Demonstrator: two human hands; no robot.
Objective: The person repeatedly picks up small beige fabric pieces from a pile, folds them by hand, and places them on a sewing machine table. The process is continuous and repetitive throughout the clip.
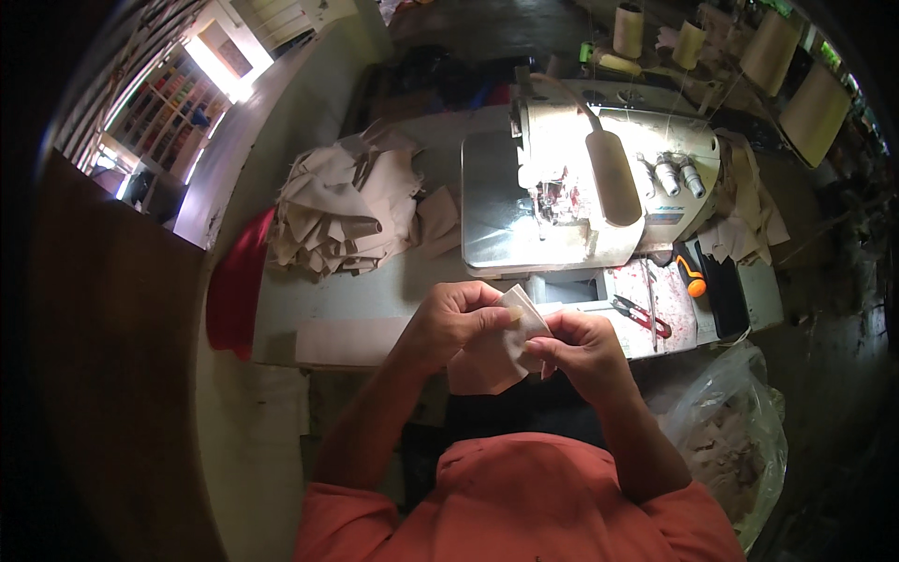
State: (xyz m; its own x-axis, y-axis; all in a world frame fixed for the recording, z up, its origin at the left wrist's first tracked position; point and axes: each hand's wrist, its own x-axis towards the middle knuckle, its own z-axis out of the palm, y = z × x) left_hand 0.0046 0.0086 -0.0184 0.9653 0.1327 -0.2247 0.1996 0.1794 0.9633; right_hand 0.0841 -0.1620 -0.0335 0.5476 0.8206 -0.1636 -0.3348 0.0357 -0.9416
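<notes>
A pale beige fabric piece (489, 361) is held up in front of the table's near edge, folded at its upper end. My left hand (456, 321) pinches it from the left, the thumb lying on top. From the other side my right hand (582, 347) grips its right edge between thumb and fingers. Just beyond my hands stands a sewing machine (670, 140), its needle area brightly lit by a lamp (613, 178). To the left of the machine lies a heaped pile of similar beige fabric pieces (342, 206).
Red-handled thread snips (641, 317) and an orange-and-black tool (693, 276) lie right of my hands. More fabric (749, 201) sits beyond the machine. A clear plastic bag of scraps (726, 450) hangs at the lower right. Thread cones (628, 31) stand at the back; red cloth (236, 290) drapes far left.
</notes>
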